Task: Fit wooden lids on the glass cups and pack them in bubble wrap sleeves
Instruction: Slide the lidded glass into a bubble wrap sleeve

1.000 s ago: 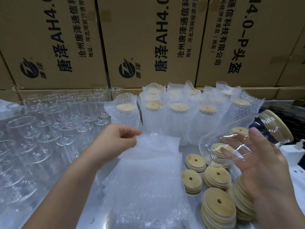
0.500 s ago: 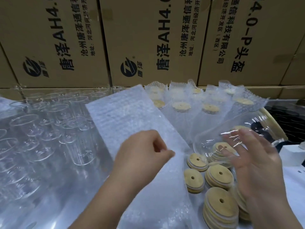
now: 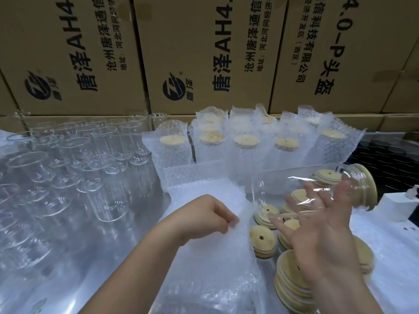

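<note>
— Fingers of the right hand (image 3: 322,232) first: what are they doing?

— Spread wide under a glass cup (image 3: 301,189), which lies on its side across them, cradled rather than clenched. A wooden lid (image 3: 368,186) is already on its mouth, pointing right.

— And the left hand (image 3: 204,216)?

— Its fingers (image 3: 231,219) are pinched together on the edge of a bubble wrap sleeve (image 3: 210,252), the top one of a flat pile on the surface (image 3: 396,268) in front of the person.

— How close is the cup to that sleeve?

— Just beside it, to the right and a little above; its closed base faces the pinched edge. Whether they touch, I cannot tell.

— What else lies around?

— Loose wooden lids (image 3: 263,242) in short stacks beneath the right hand. Empty glass cups (image 3: 102,184) stand crowded to the left. At the back, packed cups (image 3: 246,146) stand upright in their sleeves, lids showing through the wrap. Behind everything, cardboard boxes (image 3: 204,53) with printed lettering form a wall.
</note>
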